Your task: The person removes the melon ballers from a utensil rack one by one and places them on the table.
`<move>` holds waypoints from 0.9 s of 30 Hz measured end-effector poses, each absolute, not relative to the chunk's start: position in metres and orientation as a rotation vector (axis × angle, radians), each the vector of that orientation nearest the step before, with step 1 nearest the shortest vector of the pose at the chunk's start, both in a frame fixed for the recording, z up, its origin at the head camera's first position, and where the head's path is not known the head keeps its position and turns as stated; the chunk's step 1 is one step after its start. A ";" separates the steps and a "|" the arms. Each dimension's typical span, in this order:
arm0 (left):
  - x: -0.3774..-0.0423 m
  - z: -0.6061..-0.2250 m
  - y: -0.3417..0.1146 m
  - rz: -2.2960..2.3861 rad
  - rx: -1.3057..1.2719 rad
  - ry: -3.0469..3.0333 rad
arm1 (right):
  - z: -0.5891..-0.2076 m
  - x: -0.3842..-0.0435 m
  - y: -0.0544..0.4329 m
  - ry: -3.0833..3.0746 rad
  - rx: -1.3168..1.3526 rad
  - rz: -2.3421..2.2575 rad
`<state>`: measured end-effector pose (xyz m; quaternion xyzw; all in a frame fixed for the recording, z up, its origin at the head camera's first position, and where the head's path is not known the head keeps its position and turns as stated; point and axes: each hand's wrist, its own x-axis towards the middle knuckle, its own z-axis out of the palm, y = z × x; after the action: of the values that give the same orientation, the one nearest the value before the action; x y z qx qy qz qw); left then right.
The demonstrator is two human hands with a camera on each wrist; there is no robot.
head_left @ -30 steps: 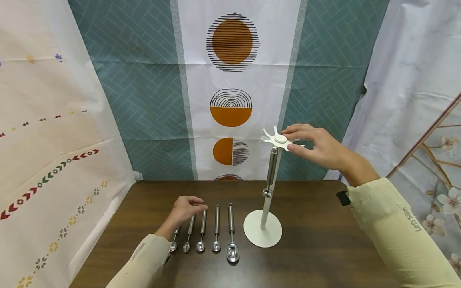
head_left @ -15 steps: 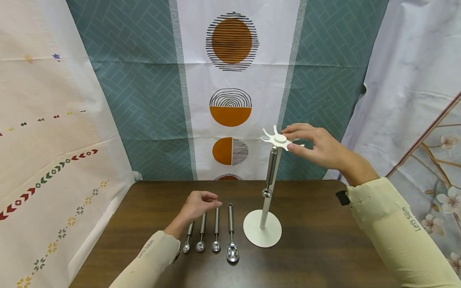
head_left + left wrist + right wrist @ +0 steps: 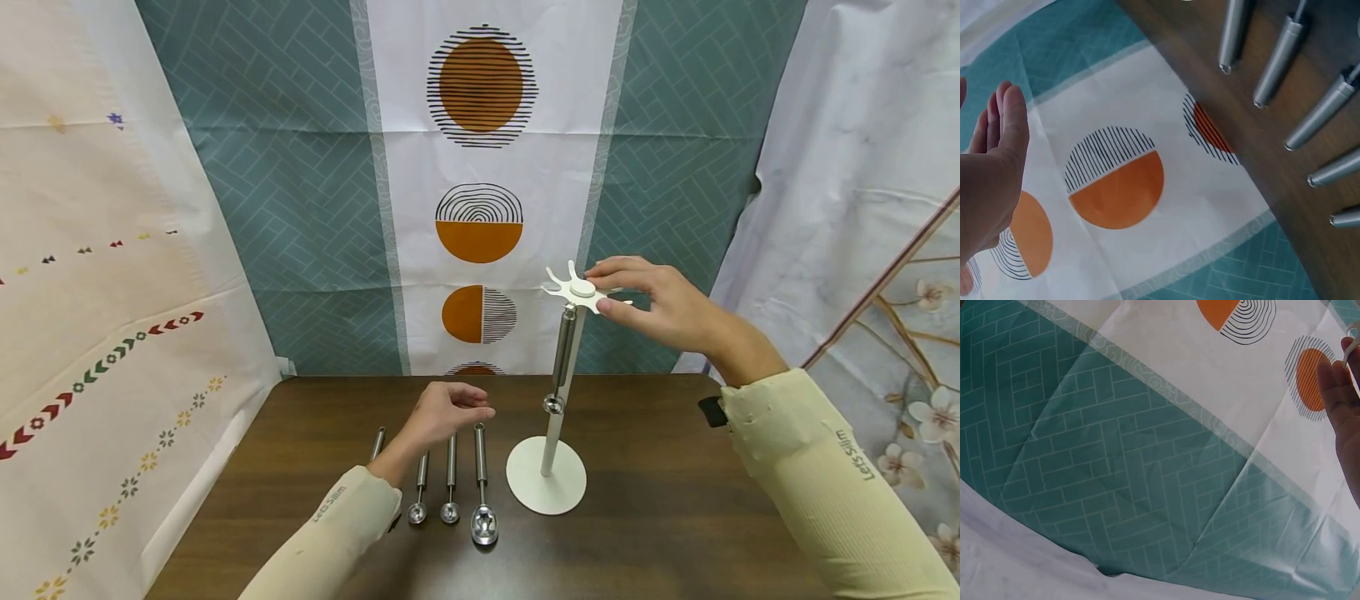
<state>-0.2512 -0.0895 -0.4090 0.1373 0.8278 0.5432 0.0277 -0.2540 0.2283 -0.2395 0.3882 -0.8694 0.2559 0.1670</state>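
My left hand point(image 3: 446, 412) hovers over the upper ends of a row of metal scoops, thumb and fingers apart from any handle. In the left wrist view its fingers point(image 3: 1010, 122) are fairly straight and hold nothing. The scoops have steel handles; the largest, with an oval bowl point(image 3: 483, 525), lies at the row's right end. My right hand point(image 3: 667, 308) pinches the hooked top of a white utensil stand point(image 3: 581, 288) between thumb and fingers. From one of its hooks hangs a single small scoop point(image 3: 564, 350), bowl downward, in front of the pole.
The stand's round white base point(image 3: 546, 492) rests on the dark wooden table point(image 3: 660, 500), right of the scoops. My left forearm covers part of the row's left side. A patterned curtain point(image 3: 300, 250) hangs behind the table, with pale cloths on both sides.
My left hand has moved right and slightly upward across the scoop handles, towards the stand. My right hand stays at the stand's top, and the hanging scoop keeps its place.
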 end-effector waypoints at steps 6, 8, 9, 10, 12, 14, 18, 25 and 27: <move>-0.252 -0.401 -0.076 1.668 0.479 2.545 | -0.239 -0.254 0.229 -2.468 1.110 0.723; -0.251 -0.396 -0.072 1.660 0.518 2.549 | -0.239 -0.255 0.229 -2.467 1.111 0.722; -0.251 -0.394 -0.069 1.657 0.530 2.550 | -0.239 -0.254 0.229 -2.466 1.111 0.723; -0.251 -0.392 -0.067 1.659 0.536 2.545 | -0.239 -0.254 0.228 -2.465 1.112 0.723; -0.251 -0.387 -0.062 1.667 0.547 2.534 | -0.239 -0.254 0.228 -2.466 1.110 0.725; -0.251 -0.382 -0.056 1.674 0.561 2.526 | -0.239 -0.254 0.229 -2.467 1.108 0.727; -0.250 -0.372 -0.046 1.707 0.557 2.494 | -0.239 -0.253 0.229 -2.470 1.101 0.727; -0.248 -0.355 -0.028 1.804 0.610 2.413 | -0.238 -0.253 0.228 -2.479 1.102 0.729; -0.248 -0.353 -0.024 1.835 0.643 2.392 | -0.238 -0.253 0.228 -2.479 1.107 0.731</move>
<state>-0.2483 -0.0240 -0.3530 0.2085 0.7756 0.5951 0.0295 -0.2532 0.2285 -0.2380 0.3883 -0.8698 0.2563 0.1644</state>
